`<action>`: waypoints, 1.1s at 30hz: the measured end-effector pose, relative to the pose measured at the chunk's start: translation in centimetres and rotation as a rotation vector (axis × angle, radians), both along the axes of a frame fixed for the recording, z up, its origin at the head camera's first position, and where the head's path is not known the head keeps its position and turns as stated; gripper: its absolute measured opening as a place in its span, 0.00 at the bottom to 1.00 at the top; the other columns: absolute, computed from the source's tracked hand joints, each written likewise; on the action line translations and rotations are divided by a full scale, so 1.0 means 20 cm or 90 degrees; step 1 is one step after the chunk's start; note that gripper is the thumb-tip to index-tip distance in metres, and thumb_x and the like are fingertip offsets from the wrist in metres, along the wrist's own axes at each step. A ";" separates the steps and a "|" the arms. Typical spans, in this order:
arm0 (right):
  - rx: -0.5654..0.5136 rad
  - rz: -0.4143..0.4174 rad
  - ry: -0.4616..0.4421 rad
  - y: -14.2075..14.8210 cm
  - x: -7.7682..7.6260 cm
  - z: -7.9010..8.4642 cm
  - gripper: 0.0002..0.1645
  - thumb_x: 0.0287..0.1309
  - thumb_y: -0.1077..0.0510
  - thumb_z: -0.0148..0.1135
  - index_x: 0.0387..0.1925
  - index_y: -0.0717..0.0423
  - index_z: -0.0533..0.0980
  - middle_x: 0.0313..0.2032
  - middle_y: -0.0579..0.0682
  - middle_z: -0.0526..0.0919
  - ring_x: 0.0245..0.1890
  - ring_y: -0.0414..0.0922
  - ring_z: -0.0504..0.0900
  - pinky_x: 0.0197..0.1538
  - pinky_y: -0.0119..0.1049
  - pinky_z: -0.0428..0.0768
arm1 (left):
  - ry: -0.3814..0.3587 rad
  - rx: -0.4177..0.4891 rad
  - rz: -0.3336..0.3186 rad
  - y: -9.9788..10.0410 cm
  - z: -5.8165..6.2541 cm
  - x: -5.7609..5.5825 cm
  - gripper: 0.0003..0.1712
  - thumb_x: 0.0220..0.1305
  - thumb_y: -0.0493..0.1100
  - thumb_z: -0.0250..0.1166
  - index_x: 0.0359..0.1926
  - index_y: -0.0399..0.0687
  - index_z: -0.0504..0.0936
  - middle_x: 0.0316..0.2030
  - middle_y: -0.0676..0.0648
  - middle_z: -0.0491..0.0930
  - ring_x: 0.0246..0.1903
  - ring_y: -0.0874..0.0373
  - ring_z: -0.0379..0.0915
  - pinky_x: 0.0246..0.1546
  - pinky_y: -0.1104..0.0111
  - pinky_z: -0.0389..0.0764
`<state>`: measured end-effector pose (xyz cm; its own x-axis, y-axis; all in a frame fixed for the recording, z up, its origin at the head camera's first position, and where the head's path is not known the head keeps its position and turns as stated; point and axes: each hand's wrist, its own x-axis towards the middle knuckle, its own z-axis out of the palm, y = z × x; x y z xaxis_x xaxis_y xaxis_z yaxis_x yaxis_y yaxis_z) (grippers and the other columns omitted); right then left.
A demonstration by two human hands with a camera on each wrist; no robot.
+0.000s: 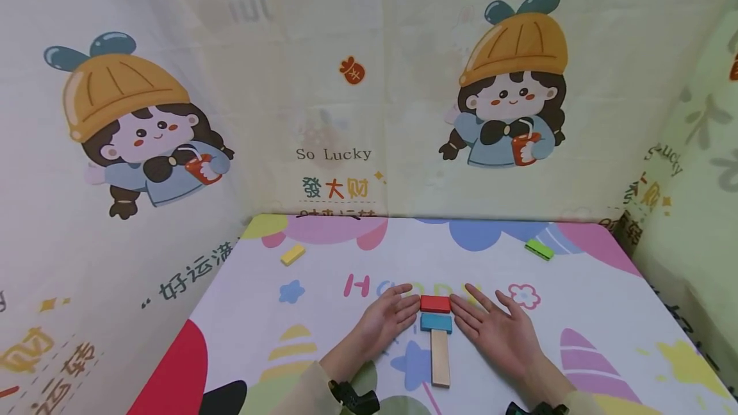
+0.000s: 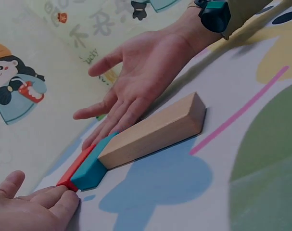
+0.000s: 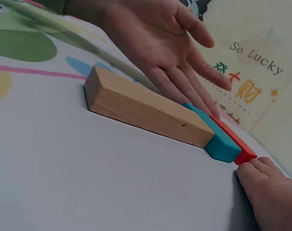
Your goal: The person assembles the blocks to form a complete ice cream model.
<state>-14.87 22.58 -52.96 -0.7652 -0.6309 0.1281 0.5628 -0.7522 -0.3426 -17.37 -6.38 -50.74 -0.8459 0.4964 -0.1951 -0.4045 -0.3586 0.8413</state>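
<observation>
In the head view a red block (image 1: 435, 303) lies crosswise between my two hands. Directly below it is a blue block (image 1: 435, 323), also crosswise, and a plain wooden block (image 1: 440, 358) runs lengthwise from its near side, forming a T. My left hand (image 1: 385, 320) has straight fingers, palm turned up and inward, with the fingertips at the red block's left end. My right hand (image 1: 500, 333) mirrors it, fingers extended to the red block's right end. Both wrist views show fingertips touching the ends of the red block (image 2: 77, 169), beside the blue block (image 3: 218, 139).
A yellow block (image 1: 293, 255) lies at the back left of the table, and a green block (image 1: 539, 249) at the back right. The patterned tabletop (image 1: 323, 274) meets a cloth backdrop (image 1: 403, 114) with cartoon prints behind and at the sides.
</observation>
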 end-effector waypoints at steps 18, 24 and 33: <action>0.010 0.003 -0.006 -0.04 0.12 0.04 0.42 0.81 0.39 0.16 0.74 0.51 0.69 0.74 0.52 0.70 0.83 0.46 0.46 0.81 0.42 0.30 | -0.035 0.000 -0.005 0.00 0.04 0.13 0.34 0.82 0.50 0.46 0.79 0.37 0.54 0.77 0.30 0.57 0.77 0.35 0.54 0.74 0.44 0.62; 0.227 -0.124 -0.106 -0.13 0.17 0.13 0.37 0.82 0.42 0.23 0.83 0.50 0.36 0.83 0.55 0.44 0.83 0.50 0.40 0.82 0.45 0.43 | -0.039 0.001 0.000 0.00 0.05 0.16 0.34 0.82 0.49 0.47 0.78 0.36 0.54 0.77 0.30 0.58 0.78 0.35 0.53 0.74 0.43 0.62; 0.290 -0.142 -0.104 -0.14 0.16 0.15 0.40 0.83 0.42 0.26 0.82 0.55 0.30 0.82 0.56 0.32 0.82 0.53 0.35 0.81 0.46 0.47 | -0.028 0.011 0.019 0.02 0.04 0.17 0.33 0.82 0.48 0.47 0.77 0.33 0.54 0.76 0.29 0.58 0.77 0.35 0.54 0.77 0.46 0.57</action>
